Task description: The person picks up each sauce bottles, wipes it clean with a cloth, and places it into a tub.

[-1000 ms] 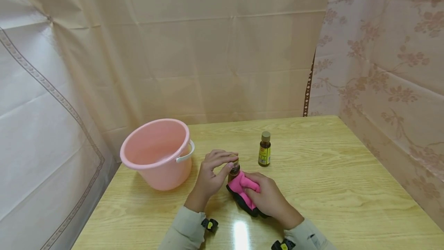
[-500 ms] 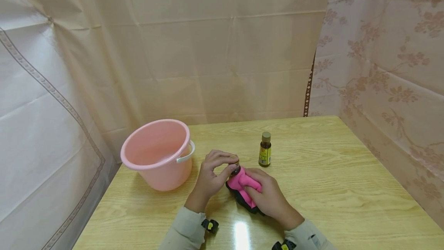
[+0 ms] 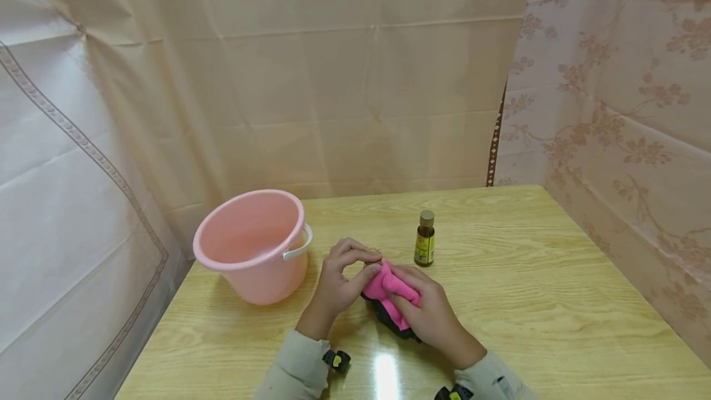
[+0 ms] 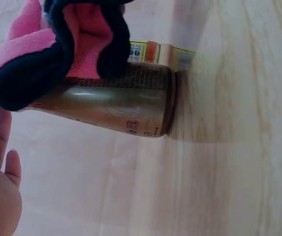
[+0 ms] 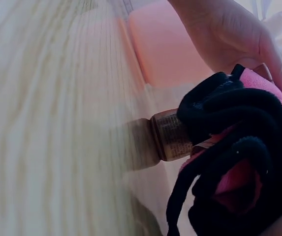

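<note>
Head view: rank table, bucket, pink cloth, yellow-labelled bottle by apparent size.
Largest to smallest:
1. table
2. bucket
3. pink cloth, visible part only (right hand covers some)
4. yellow-labelled bottle

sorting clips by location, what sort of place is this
Perhaps a makeshift, curtained-off indoor workspace: a beige curtain hangs behind the wood-grain table, a floral curtain closes its right side, and a white curtain its left.

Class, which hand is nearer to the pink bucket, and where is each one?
The left hand. It is to the right of the pink bucket, apart from it; the right hand is farther right, gripping the pink-and-black cloth.
</note>
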`<action>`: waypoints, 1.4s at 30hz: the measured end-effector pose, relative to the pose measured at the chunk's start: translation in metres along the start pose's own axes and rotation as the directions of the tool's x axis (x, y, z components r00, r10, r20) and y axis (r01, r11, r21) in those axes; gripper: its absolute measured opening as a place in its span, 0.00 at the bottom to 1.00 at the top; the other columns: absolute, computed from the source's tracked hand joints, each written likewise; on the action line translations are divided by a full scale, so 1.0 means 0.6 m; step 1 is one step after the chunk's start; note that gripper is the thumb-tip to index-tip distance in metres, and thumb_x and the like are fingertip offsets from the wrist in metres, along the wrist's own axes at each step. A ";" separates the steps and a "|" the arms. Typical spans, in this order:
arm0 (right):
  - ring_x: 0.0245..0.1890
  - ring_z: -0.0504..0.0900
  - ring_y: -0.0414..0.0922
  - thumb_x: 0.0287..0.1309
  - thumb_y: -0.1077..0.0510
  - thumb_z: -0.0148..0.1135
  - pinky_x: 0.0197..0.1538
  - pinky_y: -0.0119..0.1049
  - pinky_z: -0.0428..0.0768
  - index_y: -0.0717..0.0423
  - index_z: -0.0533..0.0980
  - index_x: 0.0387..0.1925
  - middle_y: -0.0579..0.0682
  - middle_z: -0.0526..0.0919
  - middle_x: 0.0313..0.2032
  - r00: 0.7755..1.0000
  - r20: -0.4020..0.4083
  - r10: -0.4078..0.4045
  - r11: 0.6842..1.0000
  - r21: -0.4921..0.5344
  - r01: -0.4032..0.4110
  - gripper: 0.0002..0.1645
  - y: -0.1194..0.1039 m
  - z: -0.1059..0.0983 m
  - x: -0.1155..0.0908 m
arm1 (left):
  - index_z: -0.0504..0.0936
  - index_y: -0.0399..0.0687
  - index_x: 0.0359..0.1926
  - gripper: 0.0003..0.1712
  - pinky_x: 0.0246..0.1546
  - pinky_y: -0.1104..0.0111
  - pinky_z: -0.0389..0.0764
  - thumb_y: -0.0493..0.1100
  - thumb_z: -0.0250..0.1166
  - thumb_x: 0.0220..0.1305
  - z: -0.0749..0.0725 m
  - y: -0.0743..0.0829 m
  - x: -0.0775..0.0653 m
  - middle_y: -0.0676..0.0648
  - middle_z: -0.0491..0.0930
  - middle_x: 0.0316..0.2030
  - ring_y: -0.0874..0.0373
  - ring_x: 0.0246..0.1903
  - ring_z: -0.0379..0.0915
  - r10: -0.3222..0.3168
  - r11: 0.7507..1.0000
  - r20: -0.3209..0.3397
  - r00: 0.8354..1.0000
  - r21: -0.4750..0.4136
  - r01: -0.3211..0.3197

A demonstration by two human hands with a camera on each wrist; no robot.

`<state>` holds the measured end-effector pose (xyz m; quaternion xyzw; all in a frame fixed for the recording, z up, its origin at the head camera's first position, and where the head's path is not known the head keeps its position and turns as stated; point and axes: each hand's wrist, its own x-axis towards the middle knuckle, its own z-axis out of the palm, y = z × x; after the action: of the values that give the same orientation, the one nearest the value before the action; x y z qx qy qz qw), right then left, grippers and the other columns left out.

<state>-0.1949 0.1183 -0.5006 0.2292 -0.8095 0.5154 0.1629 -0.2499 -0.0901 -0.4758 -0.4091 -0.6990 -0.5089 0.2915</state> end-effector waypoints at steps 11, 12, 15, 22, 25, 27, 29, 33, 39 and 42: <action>0.51 0.84 0.39 0.66 0.56 0.70 0.51 0.33 0.83 0.41 0.83 0.60 0.42 0.85 0.55 0.962 0.118 0.245 0.969 -0.069 -0.238 0.22 0.005 -0.002 0.000 | 0.90 0.50 0.45 0.10 0.49 0.62 0.79 0.37 0.75 0.62 0.001 -0.004 -0.004 0.51 0.82 0.40 0.57 0.44 0.79 -0.104 0.994 0.025 0.994 -0.015 0.104; 0.50 0.84 0.39 0.66 0.57 0.70 0.49 0.32 0.83 0.42 0.83 0.60 0.43 0.85 0.55 0.956 0.128 0.264 0.963 -0.088 -0.255 0.22 0.006 -0.002 0.000 | 0.90 0.51 0.46 0.10 0.48 0.63 0.80 0.37 0.75 0.63 0.001 -0.004 -0.004 0.51 0.82 0.41 0.58 0.43 0.79 -0.113 0.993 0.029 0.993 -0.017 0.113; 0.47 0.83 0.38 0.66 0.57 0.69 0.46 0.31 0.83 0.46 0.82 0.62 0.46 0.85 0.55 0.942 0.161 0.296 0.952 -0.130 -0.277 0.23 0.005 -0.003 0.000 | 0.90 0.52 0.46 0.11 0.46 0.64 0.81 0.37 0.75 0.63 0.001 -0.004 -0.005 0.51 0.83 0.41 0.58 0.42 0.79 -0.123 0.992 0.037 0.992 -0.027 0.124; 0.47 0.83 0.38 0.65 0.58 0.69 0.47 0.32 0.82 0.47 0.82 0.62 0.47 0.85 0.55 0.936 0.174 0.307 0.948 -0.143 -0.284 0.24 0.005 -0.005 -0.003 | 0.91 0.57 0.47 0.12 0.48 0.65 0.72 0.43 0.77 0.62 -0.002 0.006 -0.003 0.56 0.85 0.40 0.61 0.41 0.79 -0.156 0.985 0.018 0.988 0.077 0.154; 0.47 0.83 0.39 0.65 0.59 0.70 0.47 0.32 0.82 0.47 0.82 0.62 0.46 0.86 0.55 0.938 0.166 0.305 0.949 -0.133 -0.285 0.24 0.005 -0.003 -0.005 | 0.90 0.58 0.49 0.16 0.48 0.61 0.66 0.46 0.79 0.59 -0.003 0.016 0.000 0.57 0.87 0.40 0.61 0.39 0.79 -0.198 0.971 -0.016 0.980 0.135 0.198; 0.49 0.84 0.39 0.64 0.58 0.70 0.48 0.32 0.82 0.47 0.82 0.62 0.46 0.86 0.55 0.942 0.157 0.296 0.952 -0.128 -0.278 0.24 0.005 -0.001 -0.007 | 0.90 0.57 0.50 0.18 0.49 0.61 0.66 0.46 0.80 0.57 -0.004 0.021 0.004 0.57 0.89 0.40 0.60 0.39 0.79 -0.236 0.961 -0.047 0.971 0.135 0.240; 0.50 0.84 0.40 0.64 0.58 0.71 0.50 0.34 0.83 0.46 0.82 0.61 0.45 0.86 0.55 0.947 0.151 0.284 0.955 -0.130 -0.266 0.24 0.005 0.000 -0.007 | 0.90 0.57 0.50 0.19 0.51 0.59 0.66 0.47 0.81 0.56 -0.008 0.027 0.009 0.56 0.89 0.40 0.59 0.40 0.80 -0.278 0.951 -0.082 0.957 0.118 0.286; 0.52 0.83 0.40 0.64 0.57 0.71 0.52 0.35 0.82 0.42 0.82 0.62 0.42 0.86 0.54 0.951 0.149 0.272 0.958 -0.133 -0.253 0.25 0.005 0.000 -0.006 | 0.90 0.56 0.47 0.17 0.57 0.59 0.71 0.47 0.81 0.55 -0.023 0.044 0.031 0.55 0.90 0.40 0.58 0.44 0.83 -0.332 0.934 -0.154 0.931 0.081 0.347; 0.48 0.82 0.38 0.63 0.60 0.71 0.49 0.32 0.82 0.40 0.81 0.64 0.43 0.86 0.55 0.944 0.161 0.288 0.954 -0.136 -0.268 0.28 0.003 -0.002 -0.005 | 0.89 0.55 0.45 0.18 0.51 0.62 0.75 0.49 0.82 0.53 -0.066 0.087 0.091 0.56 0.89 0.42 0.59 0.47 0.83 -0.375 0.912 -0.207 0.904 0.090 0.399; 0.48 0.82 0.38 0.63 0.60 0.71 0.48 0.31 0.82 0.41 0.81 0.64 0.44 0.86 0.55 0.942 0.163 0.293 0.952 -0.145 -0.271 0.28 0.003 -0.004 -0.004 | 0.88 0.54 0.45 0.20 0.48 0.62 0.73 0.49 0.83 0.52 -0.088 0.102 0.123 0.54 0.89 0.42 0.59 0.46 0.83 -0.381 0.910 -0.216 0.899 0.088 0.406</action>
<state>-0.1939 0.1213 -0.5021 0.1468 -0.8752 0.4602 0.0260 -0.2340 -0.1110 -0.3695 -0.1879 -0.7673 -0.5479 0.2752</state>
